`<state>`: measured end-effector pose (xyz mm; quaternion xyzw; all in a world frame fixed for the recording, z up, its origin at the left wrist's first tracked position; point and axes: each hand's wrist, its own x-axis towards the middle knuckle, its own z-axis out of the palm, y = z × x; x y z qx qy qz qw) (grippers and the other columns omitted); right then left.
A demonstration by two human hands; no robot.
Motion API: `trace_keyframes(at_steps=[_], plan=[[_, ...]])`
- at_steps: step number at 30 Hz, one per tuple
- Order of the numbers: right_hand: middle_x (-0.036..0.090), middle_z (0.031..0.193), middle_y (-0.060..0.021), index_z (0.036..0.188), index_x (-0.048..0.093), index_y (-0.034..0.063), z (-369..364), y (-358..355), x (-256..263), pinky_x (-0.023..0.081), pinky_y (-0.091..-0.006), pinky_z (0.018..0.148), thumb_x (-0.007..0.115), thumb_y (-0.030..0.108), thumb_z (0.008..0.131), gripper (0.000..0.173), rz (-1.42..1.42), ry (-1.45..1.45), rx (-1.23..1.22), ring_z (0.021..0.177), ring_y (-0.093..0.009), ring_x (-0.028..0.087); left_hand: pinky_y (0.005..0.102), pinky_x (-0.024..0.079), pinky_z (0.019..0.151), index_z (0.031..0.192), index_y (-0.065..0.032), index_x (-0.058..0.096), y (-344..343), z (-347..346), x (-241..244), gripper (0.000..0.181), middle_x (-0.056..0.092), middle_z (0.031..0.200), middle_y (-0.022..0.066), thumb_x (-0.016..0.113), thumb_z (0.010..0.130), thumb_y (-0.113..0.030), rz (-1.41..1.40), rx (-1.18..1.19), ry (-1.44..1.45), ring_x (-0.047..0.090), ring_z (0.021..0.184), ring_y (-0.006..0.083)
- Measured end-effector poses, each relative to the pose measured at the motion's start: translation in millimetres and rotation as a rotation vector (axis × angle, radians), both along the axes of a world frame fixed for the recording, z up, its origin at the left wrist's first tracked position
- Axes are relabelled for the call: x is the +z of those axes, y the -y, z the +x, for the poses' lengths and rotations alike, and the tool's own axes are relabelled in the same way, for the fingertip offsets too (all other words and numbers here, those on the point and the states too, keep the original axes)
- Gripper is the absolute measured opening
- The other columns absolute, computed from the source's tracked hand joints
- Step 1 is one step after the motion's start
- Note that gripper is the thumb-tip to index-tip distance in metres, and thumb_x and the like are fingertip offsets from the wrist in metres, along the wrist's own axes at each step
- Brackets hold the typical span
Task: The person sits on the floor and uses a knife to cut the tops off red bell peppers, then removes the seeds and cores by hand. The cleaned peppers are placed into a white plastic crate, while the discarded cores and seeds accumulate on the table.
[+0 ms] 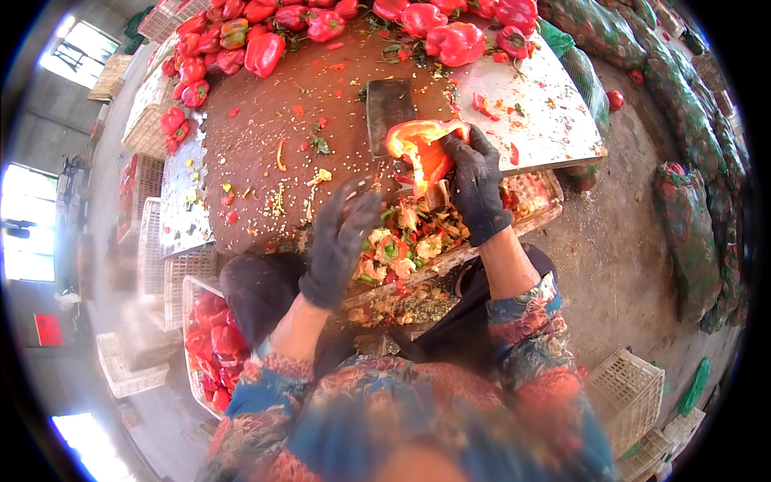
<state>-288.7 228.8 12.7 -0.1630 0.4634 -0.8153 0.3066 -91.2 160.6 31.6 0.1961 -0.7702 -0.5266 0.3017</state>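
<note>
My right hand (pixel 480 181), in a dark glove, holds an opened red bell pepper (pixel 421 141) with its pale inner flesh showing. Just beside the pepper a cleaver with a wide dark blade (pixel 388 111) lies on the brown board (pixel 253 144). My left hand (pixel 346 241), also gloved and slightly blurred, is held with its fingers apart and nothing in it, left of the pepper. Below both hands is a crate (pixel 530 226) with pepper cores, seeds and scraps (pixel 403 241). Seeds and small red bits are scattered over the board.
Whole red bell peppers (pixel 265 54) are heaped along the table's far side. A crate of red pepper pieces (pixel 217 343) stands at my left, near stacked empty crates (pixel 150 253). Filled mesh sacks (pixel 686 241) lie on the right, with another crate (pixel 623 397) at the lower right.
</note>
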Motion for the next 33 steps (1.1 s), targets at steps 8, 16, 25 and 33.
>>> trace_keyframes(at_steps=[8, 16, 25, 33], plan=[[0.059, 0.093, -0.0054, 0.109, 0.053, -0.0004, 17.3, 4.6, -3.2, 0.044, -0.0242, 0.078, 0.052, 0.001, 0.079, 0.03, 0.126, -0.554, 0.089, 0.084, -0.011, 0.055, 0.0375, 0.047, 0.067, 0.094, -0.0013, 0.058, 3.9, -53.7, 5.1, 0.025, 0.061, 0.083, 0.0067, 0.049, 0.085, -0.023, 0.607, 0.078, 0.116, 0.06, 0.072, 0.0235], [0.062, 0.088, -0.0108, 0.107, 0.053, -0.0038, 1.4, -1.5, -13.5, 0.051, -0.0286, 0.069, 0.049, 0.011, 0.085, 0.027, 0.114, -0.469, 0.329, 0.077, -0.019, 0.063, 0.0318, 0.046, 0.082, 0.118, -0.0031, 0.048, 47.0, -34.0, -11.0, 0.047, 0.057, 0.107, 0.0093, 0.062, 0.073, 0.002, -0.363, 0.34, -0.18, 0.057, 0.096, 0.021], [0.057, 0.095, -0.0069, 0.107, 0.055, 0.0043, 25.5, -1.6, -26.5, 0.048, -0.0255, 0.073, 0.067, 0.001, 0.069, 0.04, -0.159, -0.252, 0.391, 0.088, -0.015, 0.056, 0.0383, 0.049, 0.074, 0.128, -0.0078, 0.038, 28.9, -29.5, 5.2, 0.066, 0.055, 0.112, 0.0147, 0.064, 0.067, 0.0, -0.981, 0.224, 0.001, 0.058, 0.089, 0.0318], [0.056, 0.107, -0.0128, 0.108, 0.052, 0.0003, 4.7, 1.1, -38.0, 0.044, -0.0329, 0.089, 0.054, -0.007, 0.069, 0.039, -0.009, -0.23, 0.41, 0.1, -0.022, 0.055, 0.0323, 0.05, 0.074, 0.113, 0.0023, 0.05, 27.3, 4.1, 5.4, 0.033, 0.06, 0.1, 0.0124, 0.049, 0.08, 0.003, 0.238, -0.27, -0.037, 0.06, 0.087, 0.0223]])
